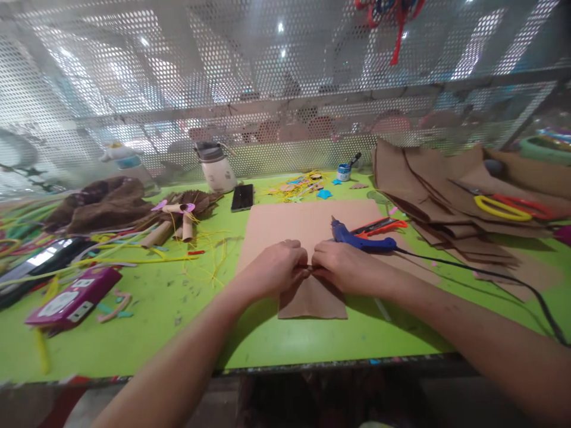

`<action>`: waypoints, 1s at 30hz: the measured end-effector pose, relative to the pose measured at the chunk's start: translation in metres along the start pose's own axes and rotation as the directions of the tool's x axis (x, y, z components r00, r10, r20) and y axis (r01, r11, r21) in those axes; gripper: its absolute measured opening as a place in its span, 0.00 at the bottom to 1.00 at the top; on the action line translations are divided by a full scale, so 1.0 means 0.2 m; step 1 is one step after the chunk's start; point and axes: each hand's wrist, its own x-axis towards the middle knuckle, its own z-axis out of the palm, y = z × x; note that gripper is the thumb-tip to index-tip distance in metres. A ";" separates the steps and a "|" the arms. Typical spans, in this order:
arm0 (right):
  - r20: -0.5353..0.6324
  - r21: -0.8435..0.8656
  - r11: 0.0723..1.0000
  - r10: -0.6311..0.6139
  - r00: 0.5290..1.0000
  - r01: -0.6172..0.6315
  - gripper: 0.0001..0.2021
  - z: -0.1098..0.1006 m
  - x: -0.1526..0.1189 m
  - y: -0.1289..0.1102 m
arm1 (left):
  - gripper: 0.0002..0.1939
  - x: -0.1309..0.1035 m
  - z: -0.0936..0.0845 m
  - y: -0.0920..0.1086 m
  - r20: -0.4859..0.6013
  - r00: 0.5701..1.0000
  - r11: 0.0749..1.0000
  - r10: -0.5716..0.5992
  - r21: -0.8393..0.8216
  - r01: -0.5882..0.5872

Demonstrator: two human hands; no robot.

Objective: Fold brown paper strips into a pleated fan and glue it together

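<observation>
A small brown paper piece (pixel 313 303) lies near the table's front edge, its far end pinched between both hands. My left hand (pixel 283 267) grips it from the left with fingers closed. From the right, my right hand (pixel 336 264) pinches it too, the fingertips of both hands almost touching. Beneath them is a larger brown sheet (pixel 312 220) lying flat. A blue glue gun (pixel 363 240) rests just beyond my right hand, its nozzle pointing away. Beside the gun is an orange and black cutter (pixel 379 227).
Folded brown paper (pixel 428 190) and yellow-and-red scissors (pixel 504 207) are at the right. A phone (pixel 242 197), a bottle (pixel 216 167) and a paint jar (pixel 343 172) stand or lie farther back. At left are a purple box (pixel 75 298) and paper rolls (pixel 158 233). The gun's cord (pixel 468 270) runs right.
</observation>
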 end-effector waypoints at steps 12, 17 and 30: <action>0.045 0.048 0.998 -0.035 0.998 0.033 0.03 -0.04 -0.04 0.02 | 0.10 -0.03 -0.06 0.01 0.148 0.988 0.996 -0.044 -0.067 0.055; 0.074 0.102 0.993 -0.072 0.995 0.064 0.06 -0.06 -0.07 0.03 | 0.14 -0.05 -0.07 -0.01 0.190 0.978 0.994 -0.083 -0.048 0.094; 0.053 -0.038 0.994 -0.100 0.994 0.102 0.12 -0.10 -0.12 -0.02 | 0.06 -0.06 -0.07 0.07 0.158 0.987 0.978 0.005 0.205 -0.038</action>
